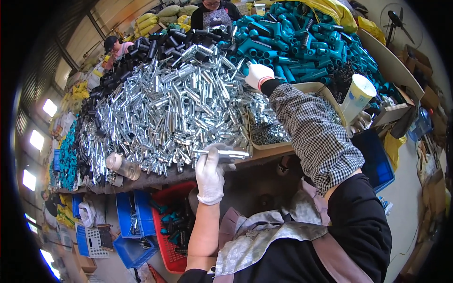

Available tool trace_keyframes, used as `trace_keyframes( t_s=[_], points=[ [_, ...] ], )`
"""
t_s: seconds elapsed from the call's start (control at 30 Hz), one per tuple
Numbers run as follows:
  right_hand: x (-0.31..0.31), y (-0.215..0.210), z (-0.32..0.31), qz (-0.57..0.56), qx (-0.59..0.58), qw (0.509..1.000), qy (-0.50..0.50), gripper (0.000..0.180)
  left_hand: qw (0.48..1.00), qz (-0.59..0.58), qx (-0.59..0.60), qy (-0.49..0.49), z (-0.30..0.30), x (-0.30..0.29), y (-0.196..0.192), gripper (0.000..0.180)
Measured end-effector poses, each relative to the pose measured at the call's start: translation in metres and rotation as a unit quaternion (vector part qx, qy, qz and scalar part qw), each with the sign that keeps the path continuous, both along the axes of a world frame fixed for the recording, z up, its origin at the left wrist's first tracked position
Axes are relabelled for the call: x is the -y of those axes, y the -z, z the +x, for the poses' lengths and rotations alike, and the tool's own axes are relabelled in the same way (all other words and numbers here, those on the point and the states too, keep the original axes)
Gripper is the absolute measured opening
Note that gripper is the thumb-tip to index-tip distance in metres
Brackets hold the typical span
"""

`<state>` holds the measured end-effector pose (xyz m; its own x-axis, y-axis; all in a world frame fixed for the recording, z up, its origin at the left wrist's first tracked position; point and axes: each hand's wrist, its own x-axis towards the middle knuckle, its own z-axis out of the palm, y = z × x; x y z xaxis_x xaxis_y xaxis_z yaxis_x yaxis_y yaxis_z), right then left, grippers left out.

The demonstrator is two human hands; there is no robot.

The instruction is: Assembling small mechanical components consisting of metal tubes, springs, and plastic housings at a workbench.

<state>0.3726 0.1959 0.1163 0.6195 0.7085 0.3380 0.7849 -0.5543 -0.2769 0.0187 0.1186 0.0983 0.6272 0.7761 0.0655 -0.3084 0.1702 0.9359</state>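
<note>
A silver tube (225, 153) lies level at the surface's (155, 179) near edge, clenched in the gloved left hand's (211, 174) grip. At 1 o'clock the gloved right hand (258, 74) rests on the silver tube pile (165, 104); whether its grip is clenched, I cannot tell. A tray (264, 145) of small parts sits between them. Teal fittings (302, 42) lie beyond; a white cup (357, 96) at 2 o'clock.

I stand at a long workbench (264, 154) in a big shed; bright windows (37, 139) run down the wall on my left, throwing daylight in; the floor (406, 198) on my right is pale concrete; a standing fan (395, 21) sits in the far corner; yellow sacks (146, 20) pile against the back wall.
</note>
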Motion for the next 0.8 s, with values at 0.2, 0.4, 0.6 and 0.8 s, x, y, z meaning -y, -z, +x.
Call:
trace_keyframes(
  t_s=[0.2,0.4,0.6,0.8],
  points=[
    [-0.011,0.011,-0.002,0.001,-0.005,1.000,0.003,0.039,0.999,-0.015,0.033,0.024,0.008,0.010,-0.001,0.032],
    [0.017,-0.016,-0.016,0.076,-0.043,0.993,-0.077,0.030,0.998,0.063,0.022,-0.002,-0.007,0.013,-0.005,0.034],
    [0.165,-0.032,-0.106,0.163,-0.130,0.891,-0.403,0.028,0.985,0.025,0.150,-0.086,-0.028,0.014,0.004,0.036],
    [0.258,0.003,-0.181,0.084,-0.447,0.832,-0.317,0.029,0.993,-0.004,0.111,0.030,-0.038,0.025,0.018,0.047]
  ],
)
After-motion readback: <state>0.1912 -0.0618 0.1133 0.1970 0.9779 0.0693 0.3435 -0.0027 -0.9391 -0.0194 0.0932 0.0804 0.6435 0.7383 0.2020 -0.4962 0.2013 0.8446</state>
